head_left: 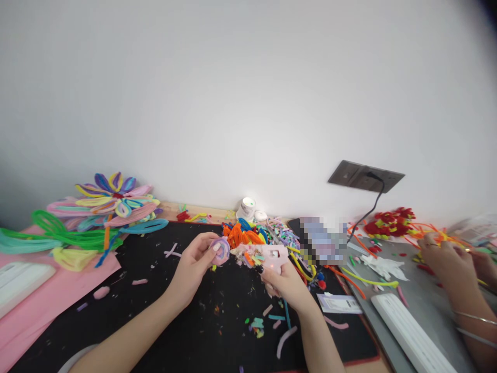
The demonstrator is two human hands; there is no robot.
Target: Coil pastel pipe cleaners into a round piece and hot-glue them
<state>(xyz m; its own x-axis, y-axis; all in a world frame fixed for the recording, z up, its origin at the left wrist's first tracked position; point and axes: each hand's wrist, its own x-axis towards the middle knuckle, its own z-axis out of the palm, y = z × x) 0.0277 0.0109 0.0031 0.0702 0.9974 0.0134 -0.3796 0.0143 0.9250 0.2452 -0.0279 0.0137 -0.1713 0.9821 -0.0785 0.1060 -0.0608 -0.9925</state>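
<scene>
Between the fingertips of my left hand (198,256) is a small purple and pink coil (221,252) that looks wound from pipe cleaner. My right hand (285,282) is wrapped round a pale pink hot glue gun (275,256), with a small red light showing on its body. Its nozzle end is covered with coloured fuzz scraps and points left, close to the coil; I cannot tell whether they touch. Behind both hands lies a heap of orange loops (243,235) of pipe cleaner and a pile of small cut bits (281,230).
A colourful pipe-cleaner flower (116,199) and green loops (58,233) lie at left on pink paper (89,274). Scraps dot the black mat (155,321). A pixelated phone-like object (322,241) leans behind. At right, a co-worker's hand (446,259) handles orange strands beside a white power strip (411,331).
</scene>
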